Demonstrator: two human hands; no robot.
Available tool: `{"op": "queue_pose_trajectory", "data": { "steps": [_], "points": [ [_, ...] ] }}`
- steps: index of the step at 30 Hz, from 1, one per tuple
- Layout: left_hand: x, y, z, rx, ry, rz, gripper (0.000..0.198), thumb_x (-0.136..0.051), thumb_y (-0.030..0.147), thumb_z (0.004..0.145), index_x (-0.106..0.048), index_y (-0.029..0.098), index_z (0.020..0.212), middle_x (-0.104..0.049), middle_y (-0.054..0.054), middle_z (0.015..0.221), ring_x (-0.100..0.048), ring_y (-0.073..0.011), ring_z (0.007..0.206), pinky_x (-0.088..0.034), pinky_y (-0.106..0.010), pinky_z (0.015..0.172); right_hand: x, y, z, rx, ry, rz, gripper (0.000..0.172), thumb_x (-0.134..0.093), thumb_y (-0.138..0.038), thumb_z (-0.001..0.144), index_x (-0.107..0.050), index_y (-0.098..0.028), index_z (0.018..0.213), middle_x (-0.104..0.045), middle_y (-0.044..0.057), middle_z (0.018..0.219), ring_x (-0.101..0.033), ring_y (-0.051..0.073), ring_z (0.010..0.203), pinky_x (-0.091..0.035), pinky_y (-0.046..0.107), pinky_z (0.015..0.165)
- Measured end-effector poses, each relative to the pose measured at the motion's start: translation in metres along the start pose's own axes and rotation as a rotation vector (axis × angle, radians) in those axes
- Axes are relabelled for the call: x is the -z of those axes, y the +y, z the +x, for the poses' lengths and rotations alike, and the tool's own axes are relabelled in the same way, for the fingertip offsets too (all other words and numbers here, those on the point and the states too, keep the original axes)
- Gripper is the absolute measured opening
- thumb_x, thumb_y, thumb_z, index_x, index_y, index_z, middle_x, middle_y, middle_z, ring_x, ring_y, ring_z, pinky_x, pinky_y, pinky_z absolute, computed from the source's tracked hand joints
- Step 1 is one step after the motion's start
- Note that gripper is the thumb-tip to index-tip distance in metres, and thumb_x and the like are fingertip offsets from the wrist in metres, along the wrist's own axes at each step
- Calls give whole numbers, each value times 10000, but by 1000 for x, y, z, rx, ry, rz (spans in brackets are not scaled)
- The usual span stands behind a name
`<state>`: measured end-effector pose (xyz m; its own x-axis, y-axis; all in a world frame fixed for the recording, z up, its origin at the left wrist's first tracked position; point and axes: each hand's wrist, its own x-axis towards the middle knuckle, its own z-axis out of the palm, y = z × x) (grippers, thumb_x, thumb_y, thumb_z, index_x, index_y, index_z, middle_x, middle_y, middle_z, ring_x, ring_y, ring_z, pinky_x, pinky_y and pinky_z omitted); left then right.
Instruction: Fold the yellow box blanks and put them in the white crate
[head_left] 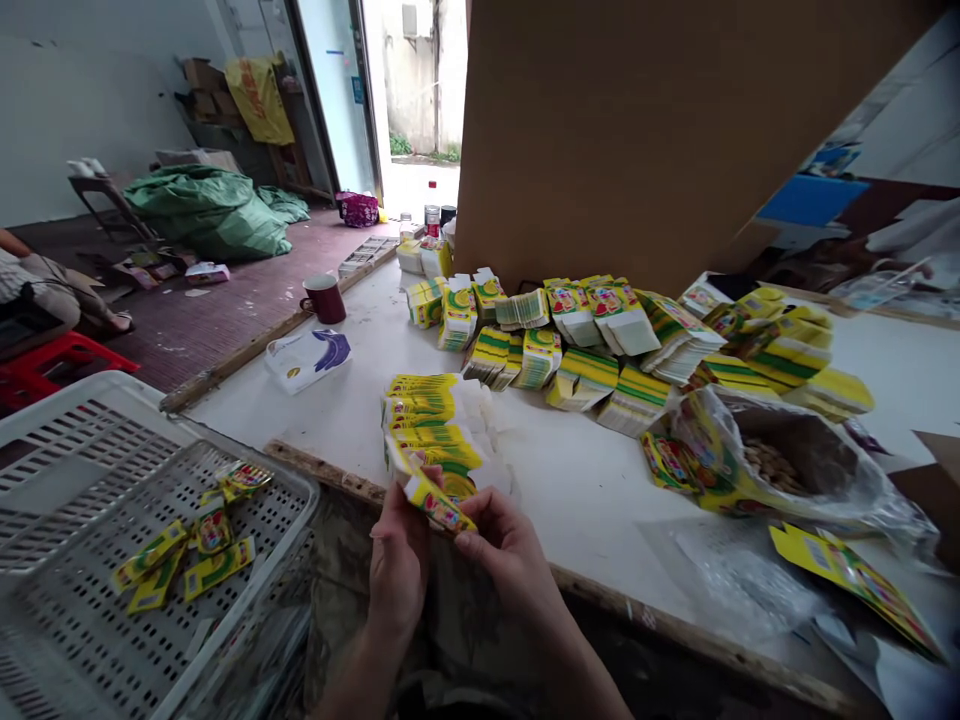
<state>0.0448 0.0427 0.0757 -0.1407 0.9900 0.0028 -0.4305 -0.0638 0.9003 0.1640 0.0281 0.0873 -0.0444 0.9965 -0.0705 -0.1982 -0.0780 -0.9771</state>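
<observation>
Between both hands, above the front edge of the white table, is a small yellow printed carton (442, 510). My left hand (401, 560) grips its left end, fingers closed around it. At the right end, my right hand (514, 550) pinches it between thumb and fingers. Just behind the hands lies a fanned row of flat yellow cartons (424, 410), their white flaps to the right. The lower part of that row is partly covered by the hands. Off to the left, a white plastic basket (300, 490) contains several small yellow cartons (214, 525).
Banded bundles of yellow cartons (574, 375) line the table's back. An open plastic-lined bag (720, 450) with small brown pieces stands at right, beside clear plastic (742, 570). A maroon mug (325, 299) and a white-and-purple packet (309, 358) sit at left. A large cardboard panel (645, 130) rises behind.
</observation>
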Motion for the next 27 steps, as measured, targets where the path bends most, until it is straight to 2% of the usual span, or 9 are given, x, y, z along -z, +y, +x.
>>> {"op": "queue_pose_trajectory", "data": {
  "steps": [3, 5, 9, 13, 17, 23, 27],
  "points": [
    [0, -5, -2, 77, 68, -121, 425, -656, 558, 773, -676, 214, 1022, -716, -44, 993, -661, -217, 932, -541, -302, 793, 1, 4, -2, -70, 12, 203, 302, -793, -361, 647, -573, -207, 786, -637, -18, 756, -564, 141, 689, -429, 242, 634],
    [-1, -6, -2, 130, 132, -203, 267, -740, 382, 756, -706, 199, 949, -735, -18, 926, -677, -173, 833, -536, -245, 746, -2, 8, -5, -91, 29, 255, 317, -816, -362, 631, -578, -205, 768, -653, -19, 752, -565, 135, 674, -428, 236, 632],
    [-2, -3, -3, 129, 188, -295, 258, -798, 393, 682, -728, 185, 817, -743, -13, 825, -673, -143, 710, -530, -212, 679, -6, 11, -10, -89, 56, 338, 300, -841, -308, 613, -586, -195, 722, -653, -28, 715, -551, 112, 638, -410, 211, 600],
    [4, -5, -9, 195, 73, -288, 383, -747, 516, 697, -724, 177, 874, -735, -59, 836, -667, -188, 730, -542, -271, 653, -3, 6, -10, -146, 78, 450, 314, -848, -332, 606, -592, -194, 727, -667, -22, 743, -578, 123, 671, -440, 225, 619],
    [11, -13, -16, 184, 45, -208, 303, -732, 447, 746, -719, 168, 863, -717, -34, 804, -640, -162, 733, -521, -238, 679, -4, 5, -11, -165, 77, 493, 328, -855, -318, 599, -580, -190, 723, -673, -26, 739, -580, 112, 667, -441, 216, 623],
    [16, -15, -11, 118, 144, 65, 274, -670, 427, 813, -690, 154, 810, -673, 17, 732, -564, -97, 651, -470, -154, 619, -12, 14, -12, -83, 112, 342, 310, -832, -291, 614, -548, -186, 681, -628, -36, 706, -535, 105, 671, -407, 199, 641],
    [22, -13, -3, 127, 149, 0, 315, -706, 435, 775, -685, 201, 986, -717, -11, 933, -637, -138, 796, -513, -198, 712, -2, 6, -5, -60, 93, 68, 273, -765, -346, 665, -548, -182, 677, -564, -37, 637, -489, 114, 612, -385, 215, 584]
  ]
}}
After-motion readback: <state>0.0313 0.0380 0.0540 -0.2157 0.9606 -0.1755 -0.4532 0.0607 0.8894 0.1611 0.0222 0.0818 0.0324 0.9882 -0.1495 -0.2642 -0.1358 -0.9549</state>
